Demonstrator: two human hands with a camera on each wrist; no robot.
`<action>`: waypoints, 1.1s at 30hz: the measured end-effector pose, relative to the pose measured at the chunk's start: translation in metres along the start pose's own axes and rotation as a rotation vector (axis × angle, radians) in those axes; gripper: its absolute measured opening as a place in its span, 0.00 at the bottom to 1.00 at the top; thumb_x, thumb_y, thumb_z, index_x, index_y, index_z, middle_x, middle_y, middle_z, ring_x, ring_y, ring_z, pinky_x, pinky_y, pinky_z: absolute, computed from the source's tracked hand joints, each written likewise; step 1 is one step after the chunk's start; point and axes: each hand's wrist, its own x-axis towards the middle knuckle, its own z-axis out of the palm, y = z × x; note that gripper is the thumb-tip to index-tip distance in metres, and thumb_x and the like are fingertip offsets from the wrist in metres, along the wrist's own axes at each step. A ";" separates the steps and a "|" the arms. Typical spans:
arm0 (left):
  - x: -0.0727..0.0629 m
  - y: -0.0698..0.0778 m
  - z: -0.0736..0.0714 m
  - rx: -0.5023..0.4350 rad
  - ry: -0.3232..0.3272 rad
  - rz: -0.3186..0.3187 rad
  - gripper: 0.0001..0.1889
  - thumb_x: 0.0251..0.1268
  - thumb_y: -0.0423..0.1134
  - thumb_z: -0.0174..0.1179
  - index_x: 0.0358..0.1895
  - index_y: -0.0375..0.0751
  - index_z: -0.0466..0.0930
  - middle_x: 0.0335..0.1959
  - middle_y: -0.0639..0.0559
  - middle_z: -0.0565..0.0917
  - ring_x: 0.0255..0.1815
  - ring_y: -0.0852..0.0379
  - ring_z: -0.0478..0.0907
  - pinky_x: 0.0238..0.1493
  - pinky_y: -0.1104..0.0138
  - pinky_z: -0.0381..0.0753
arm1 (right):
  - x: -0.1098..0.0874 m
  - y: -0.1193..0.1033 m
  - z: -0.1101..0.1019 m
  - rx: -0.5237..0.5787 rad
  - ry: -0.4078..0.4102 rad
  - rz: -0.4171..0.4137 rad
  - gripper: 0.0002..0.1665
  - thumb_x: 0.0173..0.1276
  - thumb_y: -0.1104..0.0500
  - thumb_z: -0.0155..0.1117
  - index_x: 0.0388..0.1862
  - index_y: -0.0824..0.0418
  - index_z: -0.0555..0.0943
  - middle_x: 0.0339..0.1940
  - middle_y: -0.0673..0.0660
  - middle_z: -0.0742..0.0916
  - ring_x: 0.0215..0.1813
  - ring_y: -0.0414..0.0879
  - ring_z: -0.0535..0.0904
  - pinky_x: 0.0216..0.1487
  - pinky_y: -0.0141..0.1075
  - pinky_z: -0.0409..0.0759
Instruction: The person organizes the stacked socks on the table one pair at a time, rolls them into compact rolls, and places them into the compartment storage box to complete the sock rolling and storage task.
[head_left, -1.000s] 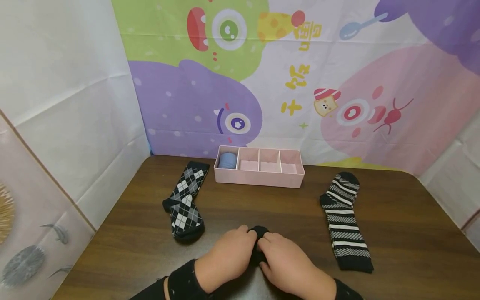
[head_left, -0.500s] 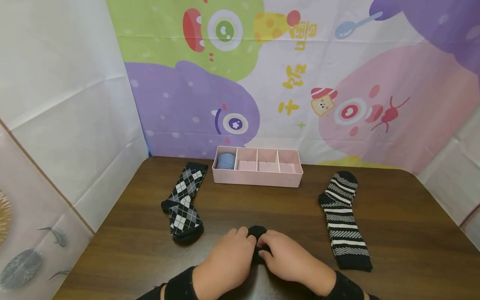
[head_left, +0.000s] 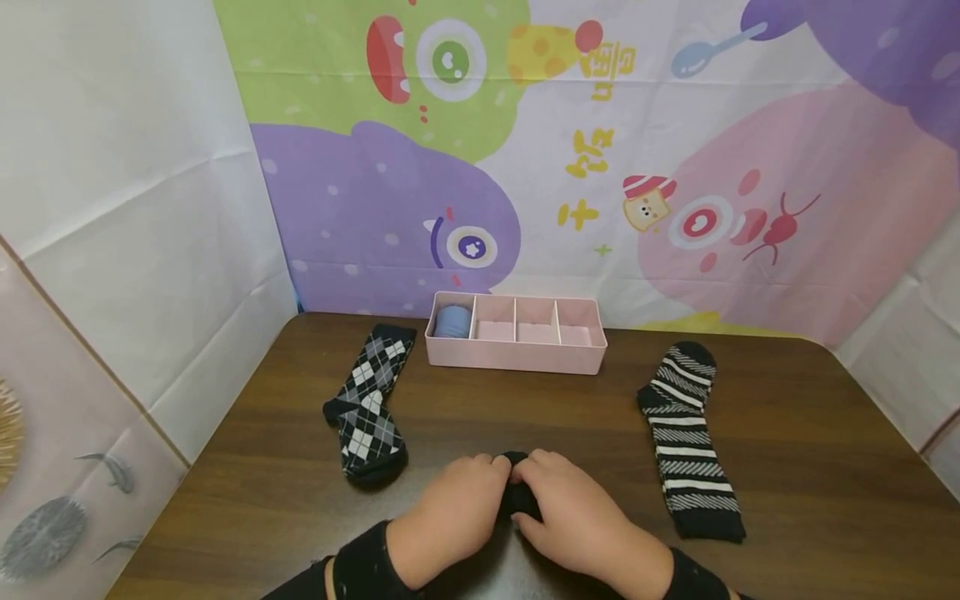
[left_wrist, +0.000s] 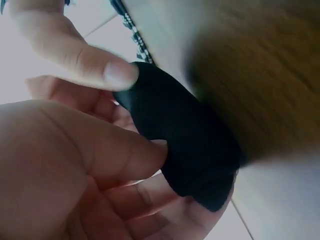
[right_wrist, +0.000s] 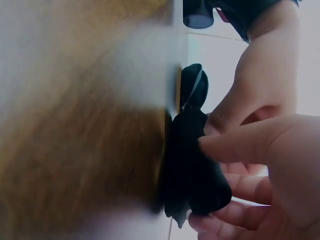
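Near the front of the table, both hands hold a bunched black sock [head_left: 519,497] between them. My left hand [head_left: 453,512] grips it from the left, with the thumb on top in the left wrist view. From the right my right hand [head_left: 573,512] holds the same black sock [right_wrist: 192,155], thumb on one side and fingers beneath in the right wrist view. The hands cover part of it in the head view. An argyle sock [head_left: 371,404] lies flat to the left, and a striped sock [head_left: 690,442] lies flat to the right.
A pink divided box [head_left: 517,357] stands at the back of the brown table [head_left: 480,408]. A blue roll of cloth [head_left: 453,322] sits in its leftmost compartment. Behind the table hangs a printed cartoon cloth [head_left: 390,200].
Both hands stay at the same spot on the black sock. The right hand's fingers have shifted slightly over it, showing more of the sock between the hands. The other socks and box stay put.
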 end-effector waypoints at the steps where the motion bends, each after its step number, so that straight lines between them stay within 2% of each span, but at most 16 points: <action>1: 0.001 -0.001 -0.001 -0.014 -0.009 -0.005 0.10 0.68 0.35 0.67 0.48 0.39 0.79 0.38 0.47 0.83 0.39 0.52 0.83 0.41 0.61 0.83 | 0.000 -0.001 -0.001 -0.013 -0.004 -0.006 0.19 0.66 0.56 0.75 0.53 0.57 0.82 0.48 0.48 0.82 0.52 0.44 0.78 0.55 0.46 0.79; 7: 0.003 -0.005 -0.003 -0.016 -0.070 -0.007 0.10 0.69 0.35 0.67 0.48 0.39 0.80 0.40 0.47 0.83 0.41 0.53 0.83 0.44 0.62 0.83 | 0.000 -0.003 -0.001 -0.040 -0.015 -0.028 0.15 0.66 0.57 0.75 0.49 0.57 0.84 0.45 0.49 0.83 0.50 0.43 0.79 0.52 0.44 0.80; 13: 0.002 -0.005 -0.004 0.009 -0.089 0.001 0.09 0.70 0.35 0.66 0.50 0.39 0.83 0.41 0.48 0.80 0.39 0.54 0.81 0.43 0.62 0.83 | 0.000 -0.002 0.002 -0.017 -0.036 -0.036 0.10 0.70 0.57 0.71 0.48 0.57 0.85 0.40 0.46 0.82 0.44 0.39 0.78 0.47 0.41 0.81; 18: 0.002 -0.006 -0.003 0.030 -0.097 0.006 0.10 0.70 0.35 0.65 0.52 0.40 0.85 0.43 0.47 0.83 0.44 0.53 0.82 0.47 0.61 0.83 | 0.002 0.000 0.004 0.040 -0.092 -0.002 0.09 0.74 0.57 0.67 0.50 0.57 0.84 0.42 0.45 0.83 0.44 0.39 0.79 0.47 0.41 0.81; 22: 0.002 -0.005 -0.001 0.013 -0.073 -0.005 0.08 0.69 0.35 0.67 0.48 0.40 0.83 0.40 0.48 0.84 0.43 0.53 0.83 0.45 0.60 0.83 | 0.001 0.001 0.004 0.111 -0.118 0.037 0.10 0.76 0.56 0.65 0.52 0.56 0.80 0.43 0.47 0.86 0.44 0.40 0.82 0.45 0.43 0.81; 26: 0.002 -0.005 0.001 -0.010 -0.036 -0.019 0.07 0.67 0.35 0.68 0.43 0.41 0.80 0.36 0.49 0.83 0.39 0.53 0.83 0.41 0.61 0.83 | 0.001 0.002 0.004 0.169 -0.118 0.067 0.09 0.77 0.55 0.64 0.51 0.54 0.75 0.38 0.46 0.85 0.36 0.37 0.78 0.38 0.40 0.78; 33: 0.000 -0.003 0.000 0.062 0.001 0.013 0.07 0.66 0.36 0.68 0.45 0.43 0.84 0.36 0.51 0.82 0.38 0.56 0.82 0.37 0.63 0.83 | 0.002 0.007 0.007 0.177 -0.106 0.061 0.04 0.78 0.56 0.62 0.48 0.53 0.79 0.37 0.44 0.85 0.34 0.36 0.77 0.36 0.39 0.77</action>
